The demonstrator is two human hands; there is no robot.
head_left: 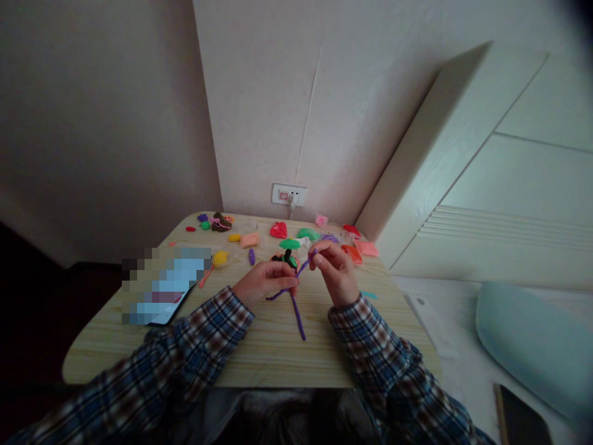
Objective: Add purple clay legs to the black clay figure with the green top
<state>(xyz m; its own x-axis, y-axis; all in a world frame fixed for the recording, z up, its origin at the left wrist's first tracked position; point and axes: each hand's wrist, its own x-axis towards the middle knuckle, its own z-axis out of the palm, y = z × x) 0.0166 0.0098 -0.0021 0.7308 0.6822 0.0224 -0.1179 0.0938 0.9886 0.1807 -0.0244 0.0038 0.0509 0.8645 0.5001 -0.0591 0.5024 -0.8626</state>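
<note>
Thin purple strands of modelling clay [298, 315] hang and stretch between my hands above the table. My left hand [267, 282] is closed, pinching them where they meet; one strand end pokes out to the left and another dangles toward me. My right hand [336, 270] pinches the upper right end of the purple clay between thumb and fingertips. Just behind my left fingers sits a black and green clay figure [288, 258] with an orange edge, partly hidden by that hand. A green clay piece [290, 244] lies beyond it.
On the wooden table [185, 358], a phone [173, 290] rests at left beside a yellow lump [220, 258]. Brown clay [221, 222] is at the back left. Red [278, 230], orange [353, 254] and pink packets [367, 248] lie toward the back. A wall socket [290, 194] is behind.
</note>
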